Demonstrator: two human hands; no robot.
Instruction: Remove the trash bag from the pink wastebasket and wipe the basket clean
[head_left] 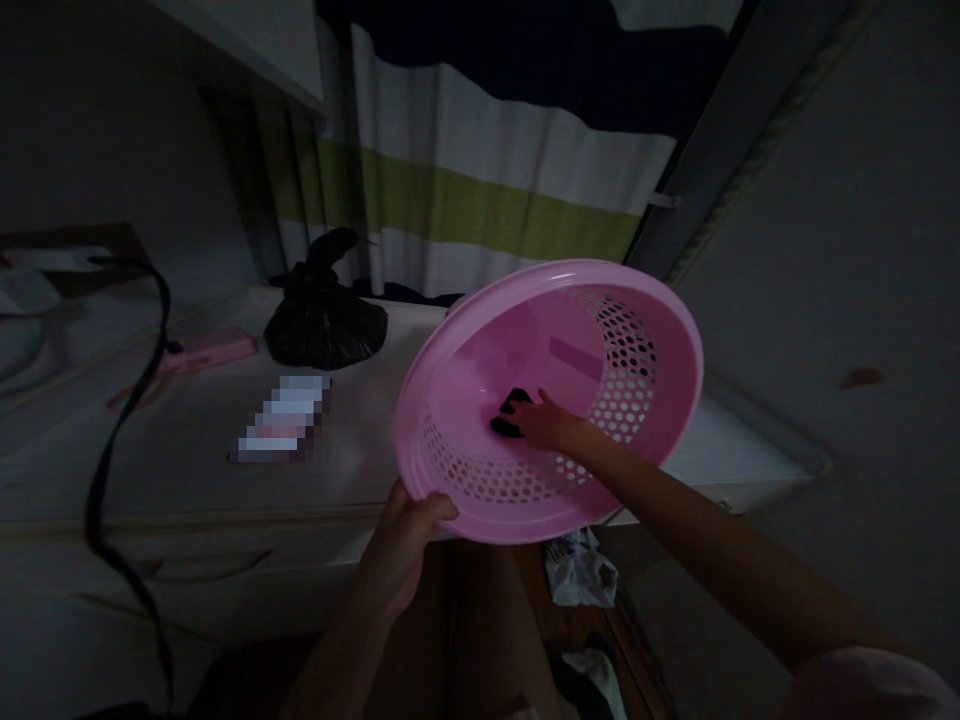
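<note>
A pink plastic laundry basket (465, 520) with perforated sides is tilted over the edge of the white desk, its opening facing me. My left hand (409, 530) is closed on the near left rim, thumb over the top of the lip. My right hand (551, 422) reaches inside the basket. Its fingers lie across a small dark piece of cloth (507, 428) near the bottom and appear to pinch it, one finger standing away. What kind of cloth it is cannot be made out in the dim light.
On the white desk (360, 440) stand a knotted black plastic bag (326, 320), a phone with a blurred screen (285, 420) and a pink strapped case (214, 350). A black cable (97, 490) hangs at left. A striped curtain (487, 200) is behind; a plastic bag (581, 570) lies below.
</note>
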